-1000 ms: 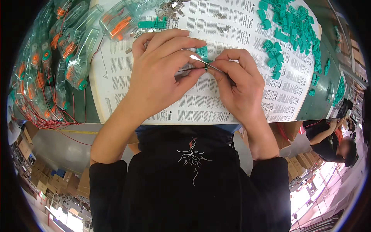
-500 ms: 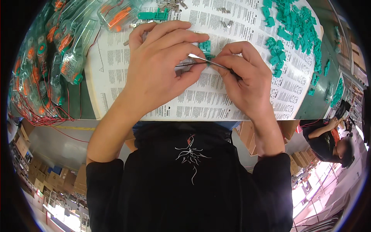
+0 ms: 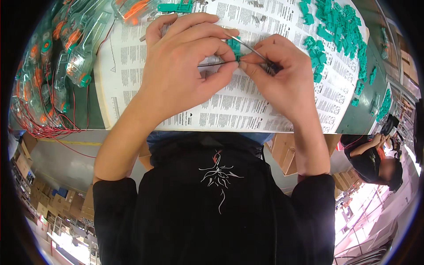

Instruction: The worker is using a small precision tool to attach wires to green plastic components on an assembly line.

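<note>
My left hand (image 3: 181, 66) is closed in a pinch near the middle of the paper. A thin dark wire (image 3: 212, 65) runs between its thumb and index finger. At those fingertips is a small green plastic part (image 3: 234, 45), partly hidden by the fingers. My right hand (image 3: 285, 77) holds a slim screwdriver (image 3: 249, 47) with a metal shaft, its tip pointing up and left over the left fingers. The right thumb and index fingertips meet at the green part's near end, close to the left fingertips. What they pinch there is too small to make out.
Printed paper (image 3: 212, 110) covers the table. Loose green plastic parts (image 3: 340, 31) are heaped at the far right. Clear-and-orange housings (image 3: 79, 66) with red and black wires (image 3: 48, 130) crowd the left. Small metal pieces (image 3: 258, 19) lie far back. A person (image 3: 373, 154) is at the right.
The screwdriver has swung to a steeper slant, its tip rising away from the wire. My right thumb and index fingertips have come in to the left fingertips at the green part.
</note>
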The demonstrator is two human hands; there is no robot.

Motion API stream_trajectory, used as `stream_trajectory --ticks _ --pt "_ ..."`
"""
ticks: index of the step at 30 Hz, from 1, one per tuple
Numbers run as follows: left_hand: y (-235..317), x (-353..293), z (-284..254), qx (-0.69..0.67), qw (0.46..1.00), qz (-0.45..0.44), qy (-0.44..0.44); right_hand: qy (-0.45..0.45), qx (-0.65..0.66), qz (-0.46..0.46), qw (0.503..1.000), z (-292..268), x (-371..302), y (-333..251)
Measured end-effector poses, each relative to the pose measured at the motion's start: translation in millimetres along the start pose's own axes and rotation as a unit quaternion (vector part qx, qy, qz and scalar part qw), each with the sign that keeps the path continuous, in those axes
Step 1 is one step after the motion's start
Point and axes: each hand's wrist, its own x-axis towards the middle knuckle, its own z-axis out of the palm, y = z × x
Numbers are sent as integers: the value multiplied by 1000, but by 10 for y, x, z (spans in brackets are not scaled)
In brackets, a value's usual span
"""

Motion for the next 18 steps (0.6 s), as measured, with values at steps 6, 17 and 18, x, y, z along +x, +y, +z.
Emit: stream_trajectory --ticks 6,17,18 --pt "116 -101 86 54 997 -29 55 -41 24 45 998 -50 52 30" --pt "85 -69 81 2 998 -44 51 -9 -57 -39 998 -333 -128 -14" --pt "85 -67 77 1 998 -42 49 -9 -57 -38 998 -364 -162 -20"
